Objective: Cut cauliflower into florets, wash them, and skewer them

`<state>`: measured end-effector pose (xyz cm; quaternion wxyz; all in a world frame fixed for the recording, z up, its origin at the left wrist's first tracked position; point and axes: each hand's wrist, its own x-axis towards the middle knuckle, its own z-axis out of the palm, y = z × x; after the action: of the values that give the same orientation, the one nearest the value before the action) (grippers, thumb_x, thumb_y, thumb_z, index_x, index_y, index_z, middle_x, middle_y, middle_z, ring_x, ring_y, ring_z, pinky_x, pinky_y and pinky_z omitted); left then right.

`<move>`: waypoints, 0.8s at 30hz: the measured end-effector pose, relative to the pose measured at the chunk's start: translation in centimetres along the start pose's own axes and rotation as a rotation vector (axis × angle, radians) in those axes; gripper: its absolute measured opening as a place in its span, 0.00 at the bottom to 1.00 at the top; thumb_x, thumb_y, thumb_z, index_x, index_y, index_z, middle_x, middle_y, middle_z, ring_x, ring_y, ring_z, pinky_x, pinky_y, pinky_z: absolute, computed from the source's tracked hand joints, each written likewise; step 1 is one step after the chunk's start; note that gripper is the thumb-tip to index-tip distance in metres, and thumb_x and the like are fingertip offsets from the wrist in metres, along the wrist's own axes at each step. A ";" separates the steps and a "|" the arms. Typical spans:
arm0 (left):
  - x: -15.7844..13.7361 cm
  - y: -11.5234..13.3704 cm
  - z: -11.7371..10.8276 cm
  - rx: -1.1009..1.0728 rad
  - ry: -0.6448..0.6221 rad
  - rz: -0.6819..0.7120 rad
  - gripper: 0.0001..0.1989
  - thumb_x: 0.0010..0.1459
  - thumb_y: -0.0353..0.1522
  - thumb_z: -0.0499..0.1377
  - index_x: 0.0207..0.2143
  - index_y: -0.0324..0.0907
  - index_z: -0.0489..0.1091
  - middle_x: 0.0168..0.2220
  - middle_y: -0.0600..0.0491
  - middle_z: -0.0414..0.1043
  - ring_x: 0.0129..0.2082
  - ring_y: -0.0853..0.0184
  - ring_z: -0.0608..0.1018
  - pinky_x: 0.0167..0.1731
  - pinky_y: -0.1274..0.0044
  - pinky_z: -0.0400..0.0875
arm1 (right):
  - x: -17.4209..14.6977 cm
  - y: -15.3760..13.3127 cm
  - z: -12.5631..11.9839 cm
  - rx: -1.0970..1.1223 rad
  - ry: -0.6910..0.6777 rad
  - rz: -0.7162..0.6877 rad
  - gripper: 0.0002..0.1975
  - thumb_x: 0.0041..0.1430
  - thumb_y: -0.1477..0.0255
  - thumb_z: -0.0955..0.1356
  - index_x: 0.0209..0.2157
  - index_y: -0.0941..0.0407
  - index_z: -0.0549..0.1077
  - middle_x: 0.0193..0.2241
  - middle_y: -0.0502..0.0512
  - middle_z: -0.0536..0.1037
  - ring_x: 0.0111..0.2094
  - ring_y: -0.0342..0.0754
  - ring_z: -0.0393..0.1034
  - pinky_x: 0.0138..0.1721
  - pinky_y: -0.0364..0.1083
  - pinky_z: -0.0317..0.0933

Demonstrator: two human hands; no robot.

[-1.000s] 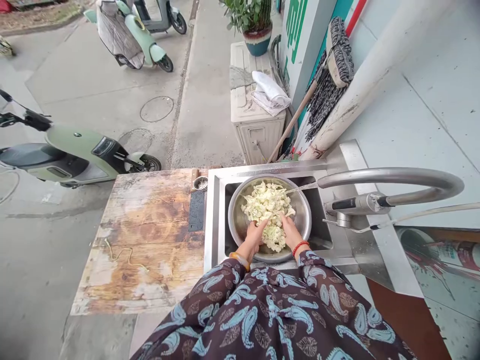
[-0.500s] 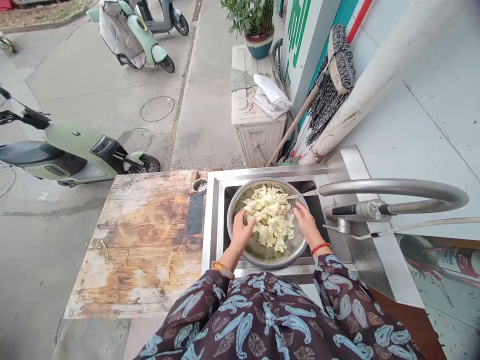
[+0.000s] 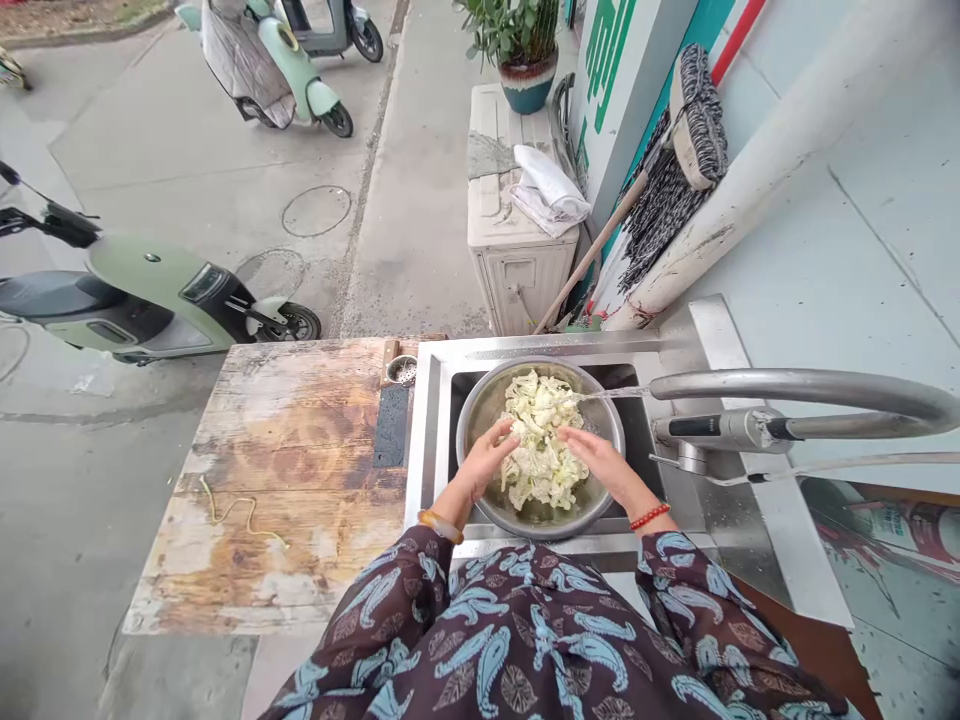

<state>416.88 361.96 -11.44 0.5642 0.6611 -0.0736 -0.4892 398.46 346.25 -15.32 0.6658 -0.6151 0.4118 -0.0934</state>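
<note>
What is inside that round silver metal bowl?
Pale cream cauliflower florets lie inside the round silver metal bowl, with clear water streaming in from the curved grey metal tap. The florets cover the bottom's middle; anything beneath them cannot be seen.

- Dark brown garment [image 3: 551,655] printed with light-blue paisleys [image 3: 491,668] and tan leaves [image 3: 517,688]
- Loose long sleeves [image 3: 701,605], patterned alike
- Bare left hand [image 3: 482,462], amber-and-whitish bangle [image 3: 441,525] at the wrist
- Bare right hand [image 3: 604,466], red beaded bracelet [image 3: 649,517]
</note>
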 end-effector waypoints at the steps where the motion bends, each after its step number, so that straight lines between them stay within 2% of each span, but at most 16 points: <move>1: 0.1 0.3 -0.2 0.038 0.020 0.015 0.25 0.49 0.43 0.67 0.49 0.44 0.74 0.55 0.44 0.72 0.54 0.52 0.73 0.56 0.63 0.64 | 0.2 0.0 -0.9 -0.017 0.032 -0.015 0.23 0.53 0.53 0.69 0.47 0.50 0.79 0.47 0.57 0.81 0.54 0.58 0.71 0.60 0.58 0.59; 3: 0.4 0.8 -0.4 0.106 0.078 0.047 0.22 0.52 0.43 0.65 0.47 0.44 0.75 0.55 0.45 0.72 0.54 0.54 0.73 0.57 0.64 0.63 | 0.9 0.2 -2.4 -0.045 0.131 -0.015 0.22 0.53 0.55 0.68 0.46 0.52 0.79 0.48 0.59 0.80 0.54 0.59 0.71 0.60 0.59 0.58; 6: 1.3 0.7 -0.2 0.129 0.127 0.082 0.19 0.53 0.42 0.63 0.46 0.44 0.74 0.54 0.45 0.73 0.56 0.55 0.71 0.58 0.66 0.61 | 2.1 1.2 -3.4 -0.051 0.231 0.003 0.25 0.53 0.59 0.67 0.52 0.53 0.75 0.53 0.60 0.77 0.54 0.57 0.70 0.60 0.59 0.58; 9: 1.7 0.1 0.1 0.127 0.112 0.052 0.20 0.54 0.42 0.63 0.47 0.43 0.73 0.53 0.44 0.73 0.53 0.56 0.73 0.56 0.66 0.63 | 3.3 2.0 -2.8 -0.058 0.253 0.008 0.28 0.51 0.62 0.68 0.54 0.52 0.73 0.56 0.59 0.74 0.53 0.55 0.71 0.59 0.56 0.60; 13: 1.3 -0.4 -0.1 0.139 0.114 0.036 0.22 0.54 0.43 0.61 0.48 0.42 0.72 0.53 0.44 0.73 0.51 0.56 0.74 0.55 0.65 0.64 | 4.7 2.0 -1.3 -0.065 0.276 -0.004 0.31 0.49 0.60 0.69 0.55 0.54 0.72 0.56 0.61 0.74 0.52 0.55 0.72 0.58 0.55 0.60; 17: 0.7 -0.2 -0.1 0.152 0.122 0.037 0.22 0.54 0.43 0.62 0.48 0.42 0.72 0.52 0.44 0.73 0.50 0.56 0.74 0.55 0.64 0.64 | 5.3 0.9 -0.4 -0.057 0.352 0.013 0.26 0.45 0.59 0.71 0.47 0.56 0.77 0.49 0.63 0.78 0.51 0.58 0.71 0.57 0.56 0.60; 19: 0.4 -0.1 0.1 0.145 0.123 0.036 0.22 0.54 0.43 0.63 0.48 0.42 0.73 0.51 0.43 0.74 0.49 0.56 0.75 0.54 0.65 0.64 | 5.0 0.1 -0.4 -0.029 0.381 0.047 0.22 0.46 0.58 0.70 0.41 0.56 0.78 0.44 0.61 0.80 0.47 0.58 0.73 0.53 0.56 0.63; 21: 0.1 0.2 0.5 0.134 0.115 0.043 0.22 0.54 0.43 0.63 0.49 0.42 0.73 0.51 0.43 0.74 0.48 0.57 0.75 0.53 0.65 0.65 | 4.2 -0.8 -0.4 0.023 0.377 0.085 0.20 0.48 0.58 0.69 0.40 0.55 0.78 0.41 0.59 0.81 0.41 0.55 0.75 0.45 0.52 0.68; 24: -0.5 1.0 1.5 0.173 0.064 0.106 0.23 0.56 0.40 0.61 0.53 0.42 0.71 0.51 0.43 0.73 0.46 0.59 0.75 0.51 0.65 0.67 | 2.4 -2.6 0.0 0.129 0.289 0.132 0.20 0.47 0.59 0.71 0.40 0.56 0.77 0.32 0.54 0.80 0.30 0.48 0.75 0.30 0.45 0.68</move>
<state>416.00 360.93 -10.23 0.5321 0.7178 -0.1324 -0.4291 400.94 344.14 -13.99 0.6424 -0.5231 0.5358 -0.1633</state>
